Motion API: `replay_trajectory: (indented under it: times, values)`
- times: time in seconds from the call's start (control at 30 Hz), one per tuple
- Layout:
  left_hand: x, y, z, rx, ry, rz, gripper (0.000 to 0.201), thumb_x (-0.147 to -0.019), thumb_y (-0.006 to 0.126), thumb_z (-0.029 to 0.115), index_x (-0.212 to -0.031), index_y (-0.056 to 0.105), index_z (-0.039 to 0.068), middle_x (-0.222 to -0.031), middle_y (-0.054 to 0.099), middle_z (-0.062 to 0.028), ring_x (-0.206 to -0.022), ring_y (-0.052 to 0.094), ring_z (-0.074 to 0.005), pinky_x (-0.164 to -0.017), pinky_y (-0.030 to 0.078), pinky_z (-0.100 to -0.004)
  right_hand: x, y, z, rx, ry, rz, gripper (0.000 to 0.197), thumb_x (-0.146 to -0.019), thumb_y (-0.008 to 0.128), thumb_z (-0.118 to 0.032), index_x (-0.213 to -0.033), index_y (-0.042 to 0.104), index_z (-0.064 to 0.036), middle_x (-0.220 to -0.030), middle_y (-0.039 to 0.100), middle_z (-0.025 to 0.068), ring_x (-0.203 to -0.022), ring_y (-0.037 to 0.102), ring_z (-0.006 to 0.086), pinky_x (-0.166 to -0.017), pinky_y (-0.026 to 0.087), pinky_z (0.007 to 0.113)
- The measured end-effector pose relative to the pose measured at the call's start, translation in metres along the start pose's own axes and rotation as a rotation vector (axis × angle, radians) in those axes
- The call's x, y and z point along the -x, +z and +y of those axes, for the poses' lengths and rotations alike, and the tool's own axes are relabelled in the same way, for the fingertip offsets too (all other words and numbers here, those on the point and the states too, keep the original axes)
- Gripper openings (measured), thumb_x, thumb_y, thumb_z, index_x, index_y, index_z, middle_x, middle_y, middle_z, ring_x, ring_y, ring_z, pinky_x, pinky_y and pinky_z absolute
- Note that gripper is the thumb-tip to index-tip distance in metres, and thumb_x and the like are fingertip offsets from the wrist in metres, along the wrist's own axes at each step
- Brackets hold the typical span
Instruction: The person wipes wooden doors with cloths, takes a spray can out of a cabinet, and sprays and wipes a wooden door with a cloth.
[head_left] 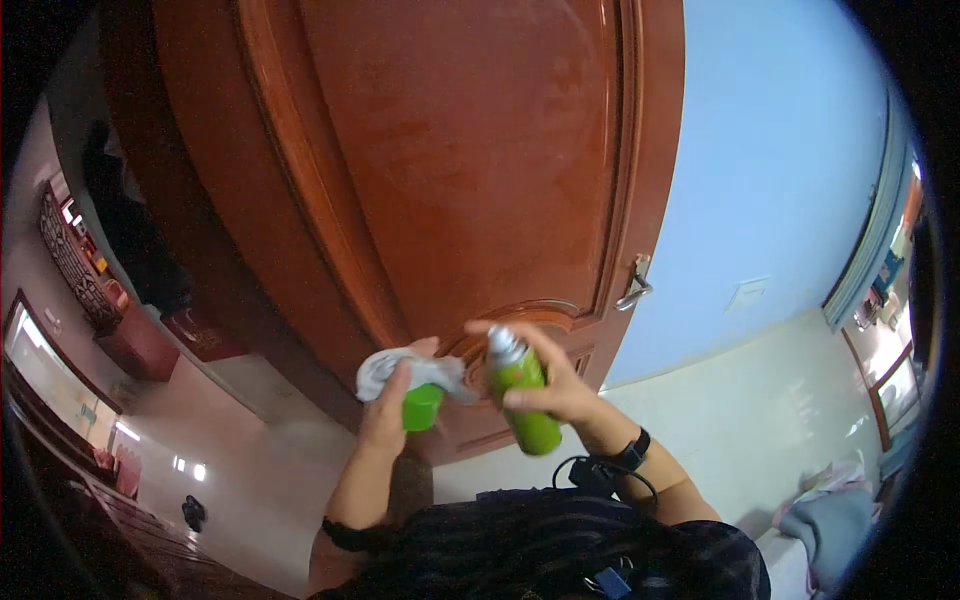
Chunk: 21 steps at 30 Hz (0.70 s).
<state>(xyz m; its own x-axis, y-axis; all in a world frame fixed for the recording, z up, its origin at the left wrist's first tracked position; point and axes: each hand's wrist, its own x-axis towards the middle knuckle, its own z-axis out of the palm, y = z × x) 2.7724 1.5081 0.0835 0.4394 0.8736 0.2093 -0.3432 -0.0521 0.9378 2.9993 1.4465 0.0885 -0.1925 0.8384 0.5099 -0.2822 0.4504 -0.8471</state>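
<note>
In front of a brown panelled wooden door [470, 150], my right hand [560, 390] is wrapped round a green spray can [530, 405]. The can leans a little, its silver top [504, 342] uncovered and pointing up. To its left, my left hand [388, 405] grips a whitish cloth [390, 370] together with a bright green cap [422, 407]. The cloth is bunched above the cap, and part of it hangs toward the can. Both hands are apart from the door's surface.
A metal lever handle [634, 284] sticks out at the door's right edge. Beyond it is a light blue wall [770, 150] with a white plate [748, 293]. Grey-blue fabric [830, 525] lies at the lower right. A small dark object [194, 513] is on the pale floor at left.
</note>
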Motion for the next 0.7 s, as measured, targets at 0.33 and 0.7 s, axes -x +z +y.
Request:
replay_trajectory:
  times: [0.33, 0.7]
  values:
    - [-0.027, 0.068, -0.047, -0.128, -0.001, -0.422, 0.051, -0.092, 0.063, 0.031, -0.128, 0.052, -0.003, -0.123, 0.06, -0.0092, -0.112, 0.055, -0.0163, -0.098, 0.043, -0.0315, 0.058, -0.041, -0.004, 0.132, 0.123, 0.05, 0.067, -0.072, 0.08, -0.01, -0.13, 0.047, -0.0076, -0.114, 0.056, 0.0043, -0.106, 0.053, 0.0158, -0.092, 0.044, 0.032]
    - [-0.052, 0.073, -0.04, 0.81, -0.333, 0.009, 0.036, -0.092, 0.056, 0.039, -0.092, 0.06, 0.003, -0.095, 0.061, -0.0121, -0.086, 0.061, -0.0242, -0.076, 0.052, -0.0357, 0.109, -0.097, -0.035, -0.205, 0.062, 0.543, 0.069, -0.071, 0.073, -0.026, -0.128, 0.044, -0.0044, -0.1, 0.059, 0.0116, -0.077, 0.063, 0.0217, -0.063, 0.055, 0.035]
